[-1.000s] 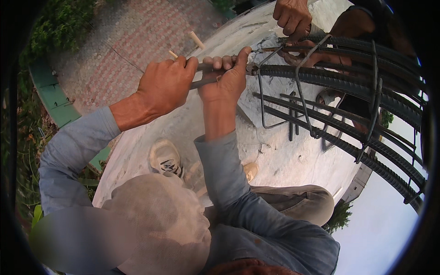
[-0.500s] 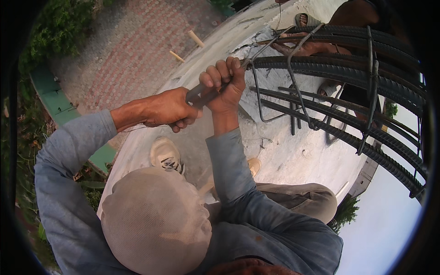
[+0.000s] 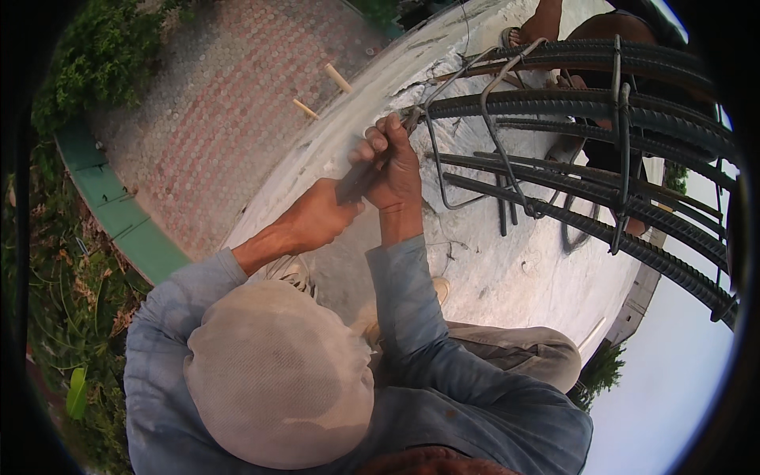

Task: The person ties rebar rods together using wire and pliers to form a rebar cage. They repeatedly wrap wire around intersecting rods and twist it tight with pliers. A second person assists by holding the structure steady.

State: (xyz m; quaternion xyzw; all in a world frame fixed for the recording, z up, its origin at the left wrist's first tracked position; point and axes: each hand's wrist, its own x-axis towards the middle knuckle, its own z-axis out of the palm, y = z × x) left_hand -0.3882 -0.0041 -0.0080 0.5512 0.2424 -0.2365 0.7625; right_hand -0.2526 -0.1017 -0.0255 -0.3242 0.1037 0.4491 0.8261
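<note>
My left hand (image 3: 313, 218) is closed round the rear of a dark two-handled tool (image 3: 355, 184) that looks like pincers. My right hand (image 3: 396, 186) is wrapped round it farther forward, fingers curled over the handles. The tool's front end (image 3: 411, 119) meets the corner of a bent steel stirrup (image 3: 431, 127) at the end of a thick ribbed rebar (image 3: 538, 103); its bite is too small to make out. The handles lie pressed together and are partly covered by my hands.
Rebars tied with stirrups (image 3: 624, 158) run to the right over a pale concrete surface (image 3: 507, 261). Behind them crouches another person (image 3: 617, 32). Paving (image 3: 229, 103) lies beyond the concrete edge, with two short pale stubs (image 3: 338, 78). A rounded beige mesh-textured shape (image 3: 281, 372) fills the lower middle.
My left hand has come right and nearer to me, and the tool's handles have closed together. My right hand has dropped slightly. The other person's hand has drawn back from the upper bars.
</note>
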